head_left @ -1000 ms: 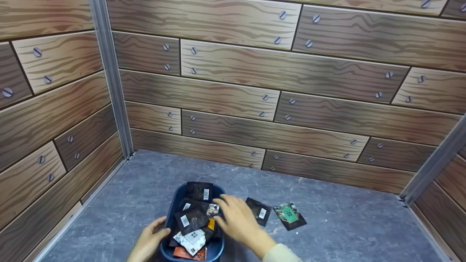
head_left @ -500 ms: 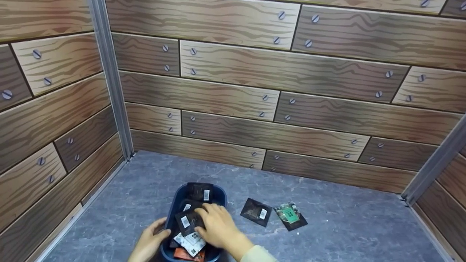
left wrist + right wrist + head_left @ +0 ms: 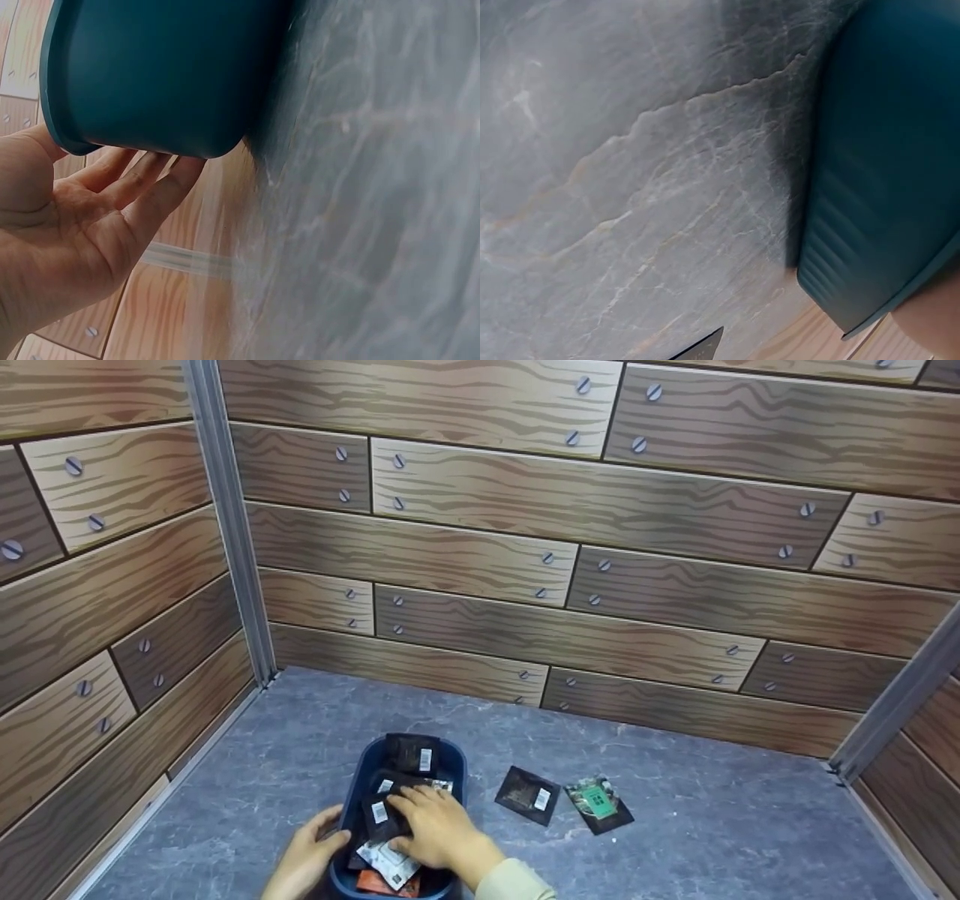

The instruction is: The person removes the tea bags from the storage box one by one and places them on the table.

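Observation:
A dark blue plastic bin (image 3: 459,765), filled with small flat packets, stands at the front of the grey table. My left hand (image 3: 304,851) holds its left side, with the thumb at the rim and the fingers along the outer wall, as the left wrist view shows of the hand (image 3: 97,217). Inside the bin, my right hand (image 3: 442,825) pinches a black packet (image 3: 381,819) with a white label. Below it lie a white packet (image 3: 390,864) and a red-orange packet (image 3: 379,883). Another black packet (image 3: 412,754) leans at the far end. In the right wrist view the bin wall (image 3: 885,172) hides the fingers.
To the bin's right, a black packet (image 3: 527,795) and a black packet with a green label (image 3: 598,804) lie on the marbled table (image 3: 720,825). Wood-patterned walls (image 3: 465,615) with metal corner posts (image 3: 232,525) enclose the table.
My right hand has moved left and down from the bin's right side onto the black packet, which has tilted slightly. My left hand has stayed on the bin.

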{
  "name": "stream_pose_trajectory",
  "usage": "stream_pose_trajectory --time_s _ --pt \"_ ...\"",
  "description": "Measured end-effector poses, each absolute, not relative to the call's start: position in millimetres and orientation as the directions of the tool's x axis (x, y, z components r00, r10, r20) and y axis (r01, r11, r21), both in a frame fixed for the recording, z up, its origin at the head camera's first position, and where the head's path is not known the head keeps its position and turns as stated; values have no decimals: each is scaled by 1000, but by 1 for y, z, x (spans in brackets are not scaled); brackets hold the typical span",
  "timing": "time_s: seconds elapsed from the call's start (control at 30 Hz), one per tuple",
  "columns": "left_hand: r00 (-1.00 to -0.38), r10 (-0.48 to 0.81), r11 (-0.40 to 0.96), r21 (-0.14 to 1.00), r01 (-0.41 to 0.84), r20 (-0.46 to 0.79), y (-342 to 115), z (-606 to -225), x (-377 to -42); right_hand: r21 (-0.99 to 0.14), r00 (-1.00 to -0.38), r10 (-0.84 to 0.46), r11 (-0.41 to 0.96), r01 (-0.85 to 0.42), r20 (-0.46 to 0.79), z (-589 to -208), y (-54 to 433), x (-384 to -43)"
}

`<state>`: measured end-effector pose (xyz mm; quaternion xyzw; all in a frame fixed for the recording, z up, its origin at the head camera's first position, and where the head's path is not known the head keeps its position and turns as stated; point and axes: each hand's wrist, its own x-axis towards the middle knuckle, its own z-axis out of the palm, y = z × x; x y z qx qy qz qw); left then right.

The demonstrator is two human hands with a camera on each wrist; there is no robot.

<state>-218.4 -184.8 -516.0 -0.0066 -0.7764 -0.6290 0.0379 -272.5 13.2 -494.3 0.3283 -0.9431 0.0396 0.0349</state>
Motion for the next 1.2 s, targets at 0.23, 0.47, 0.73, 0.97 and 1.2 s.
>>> stream_pose_trajectory --time_s 0.23,0.47,0.73,0.97,1.2 --pt "-997 -44 202 978 49 59 -184 -515 -217 83 -725 -659 749 -657 200 -495 10 -270" --pt "-996 -37 190 979 78 86 -184 -514 -217 154 -635 -705 699 -699 316 -488 11 -272" --pt "-995 -29 198 976 90 97 -185 -516 -217 236 -504 -712 664 -709 489 -489 18 -275" --pt "-995 -35 204 975 83 92 -184 -517 -218 238 -453 -691 661 -712 564 -489 26 -275" --pt "-995 -46 212 975 74 86 -183 -517 -219 184 -386 -641 640 -746 664 -484 37 -269"
